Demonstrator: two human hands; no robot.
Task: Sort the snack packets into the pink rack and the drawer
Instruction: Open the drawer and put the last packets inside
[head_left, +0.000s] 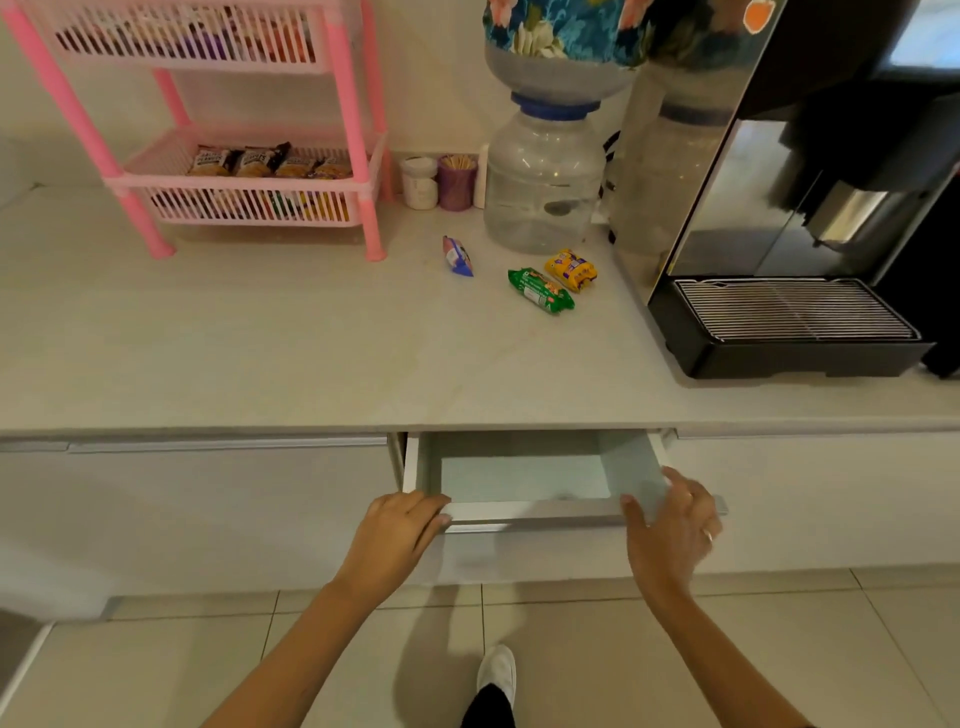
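Three snack packets lie on the counter: a blue one (457, 255), a green one (541, 290) and a yellow one (571, 269). The pink rack (358, 119) stands at the back left with several packets (267, 162) on its lower shelf. Below the counter edge the drawer (530, 512) is pulled partly out and its inside looks bare. My left hand (397, 535) grips the left part of the drawer's front rail. My right hand (670, 525) rests on the rail's right part with fingers curled over it.
A water dispenser bottle (543, 176) with a floral cover stands behind the packets. A black coffee machine (789, 317) with a drip tray fills the right. Two small jars (439, 182) sit beside the rack. My white shoe (497, 670) shows on the tiled floor.
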